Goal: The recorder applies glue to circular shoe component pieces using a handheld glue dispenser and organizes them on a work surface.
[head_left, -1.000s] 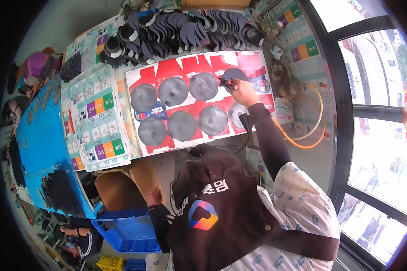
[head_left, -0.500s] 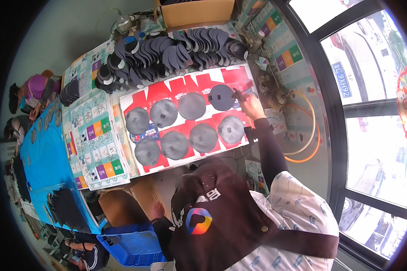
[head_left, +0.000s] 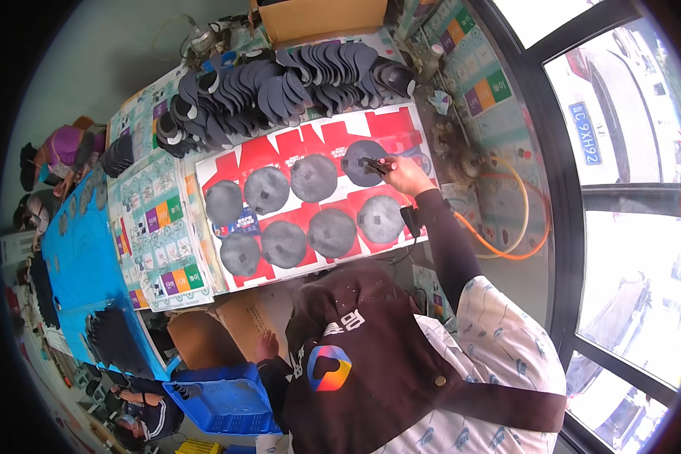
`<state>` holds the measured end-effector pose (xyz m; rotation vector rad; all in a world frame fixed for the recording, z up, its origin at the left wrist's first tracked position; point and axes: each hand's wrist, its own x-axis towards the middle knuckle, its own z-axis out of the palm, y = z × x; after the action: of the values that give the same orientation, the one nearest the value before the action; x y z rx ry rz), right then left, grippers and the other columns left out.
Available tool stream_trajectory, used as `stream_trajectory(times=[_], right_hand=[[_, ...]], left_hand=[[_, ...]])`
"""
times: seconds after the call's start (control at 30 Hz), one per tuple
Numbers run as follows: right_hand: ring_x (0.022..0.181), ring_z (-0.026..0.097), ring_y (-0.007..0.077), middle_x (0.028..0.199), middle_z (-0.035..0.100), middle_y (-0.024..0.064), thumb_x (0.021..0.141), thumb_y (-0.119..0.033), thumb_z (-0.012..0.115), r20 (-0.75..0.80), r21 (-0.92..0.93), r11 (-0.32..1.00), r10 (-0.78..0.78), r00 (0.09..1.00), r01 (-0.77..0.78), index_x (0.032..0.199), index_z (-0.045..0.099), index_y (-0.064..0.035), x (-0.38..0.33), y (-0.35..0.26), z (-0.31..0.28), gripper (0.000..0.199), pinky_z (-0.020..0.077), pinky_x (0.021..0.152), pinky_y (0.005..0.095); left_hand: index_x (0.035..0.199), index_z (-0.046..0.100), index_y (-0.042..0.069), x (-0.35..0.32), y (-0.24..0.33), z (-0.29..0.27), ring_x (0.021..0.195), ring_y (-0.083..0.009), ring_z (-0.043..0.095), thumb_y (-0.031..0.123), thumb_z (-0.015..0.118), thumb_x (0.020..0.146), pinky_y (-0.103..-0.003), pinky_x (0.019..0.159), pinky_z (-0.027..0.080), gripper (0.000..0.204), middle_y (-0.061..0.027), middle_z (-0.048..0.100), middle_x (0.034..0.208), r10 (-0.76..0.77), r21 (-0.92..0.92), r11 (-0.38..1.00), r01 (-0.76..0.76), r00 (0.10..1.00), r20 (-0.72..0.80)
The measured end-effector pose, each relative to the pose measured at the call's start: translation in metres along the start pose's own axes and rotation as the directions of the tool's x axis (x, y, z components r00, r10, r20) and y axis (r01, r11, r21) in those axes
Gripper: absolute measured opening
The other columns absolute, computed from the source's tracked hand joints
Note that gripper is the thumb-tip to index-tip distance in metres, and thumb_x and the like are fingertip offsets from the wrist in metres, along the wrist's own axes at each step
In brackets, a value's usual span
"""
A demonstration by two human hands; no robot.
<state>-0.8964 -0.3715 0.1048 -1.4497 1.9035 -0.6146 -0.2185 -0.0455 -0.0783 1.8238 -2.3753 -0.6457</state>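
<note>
Right hand (head_left: 405, 175), fingers seemingly gripping a tool (head_left: 376, 163), shifted onto another grey disc (head_left: 364, 162).

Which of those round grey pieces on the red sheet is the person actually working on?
The disc at the far right of the back row. The right hand holds a small tool on its edge; the other seven discs lie untouched, and the left hand is down near the blue crate.

Right hand (head_left: 405, 175) has shifted w/ its small tool (head_left: 376, 163) — tip now on the top-right grey disc (head_left: 363, 162), 1 s ago it was at that disc's right edge. My view's drifted too — red sheet (head_left: 318, 136) sits lower.
</note>
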Motion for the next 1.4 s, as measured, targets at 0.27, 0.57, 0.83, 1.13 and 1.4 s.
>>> stream_trajectory(times=[0.27,0.57,0.83,1.13,1.4], right_hand=[[0.09,0.064,0.0463,0.091,0.067,0.0271,0.085,-0.016,0.061,0.121,-0.056,0.997,-0.036,0.992,0.044,0.108,0.068,-0.0022,0.007,0.006,-0.01,0.028,0.0507,0.076,0.046],[0.098,0.066,0.0463,0.096,0.068,0.0315,0.089,-0.017,0.049,-0.172,-0.113,0.985,0.112,0.979,-0.133,0.109,0.072,-0.001,-0.002,0.013,-0.025,0.035,0.0506,0.089,0.0537],[0.097,0.063,0.0486,0.095,0.067,0.0307,0.087,-0.017,0.051,-0.172,-0.043,0.997,0.059,0.983,-0.067,0.108,0.071,-0.0017,0.0,-0.002,-0.021,0.032,0.0498,0.086,0.0537],[0.097,0.064,0.0491,0.096,0.067,0.0312,0.084,-0.017,0.053,-0.094,-0.169,0.972,0.152,0.984,-0.166,0.102,0.072,-0.0021,-0.03,0.025,-0.034,0.029,0.0505,0.088,0.0545],[0.097,0.065,0.0463,0.094,0.068,0.0283,0.087,-0.022,0.055,-0.205,-0.027,0.968,0.238,0.949,-0.249,0.102,0.07,-0.0009,-0.028,0.025,-0.027,0.03,0.0512,0.083,0.0507]], left_hand=[[0.113,0.069,0.002,0.028,0.048,-0.018,0.102,-0.0344,0.068,0.021,0.068,0.089,-0.04,0.087,0.055,0.03,-0.0164,0.072,0.109,-0.309,-0.138,0.936,0.323,0.945,0.11],[0.108,0.07,0.003,0.02,0.043,-0.02,0.099,-0.0363,0.067,0.018,0.065,0.089,-0.042,0.088,0.055,0.025,-0.0194,0.07,0.11,-0.303,-0.532,0.794,0.294,0.95,0.072],[0.114,0.068,0.006,0.009,-0.014,0.009,0.11,-0.0338,0.065,0.018,0.061,0.093,-0.043,0.094,0.054,0.026,-0.0159,0.07,0.118,0.043,0.04,0.998,-0.05,0.987,0.157],[0.112,0.071,0.011,0.026,0.006,0.002,0.118,-0.032,0.061,0.023,0.059,0.096,-0.04,0.097,0.053,0.023,-0.0119,0.067,0.126,-0.288,-0.207,0.908,0.363,0.903,0.32],[0.112,0.072,0.012,0.008,-0.015,0.019,0.115,-0.0318,0.063,0.022,0.062,0.094,-0.038,0.095,0.054,0.023,-0.0108,0.07,0.121,-0.332,-0.599,0.7,0.389,0.92,0.209]])
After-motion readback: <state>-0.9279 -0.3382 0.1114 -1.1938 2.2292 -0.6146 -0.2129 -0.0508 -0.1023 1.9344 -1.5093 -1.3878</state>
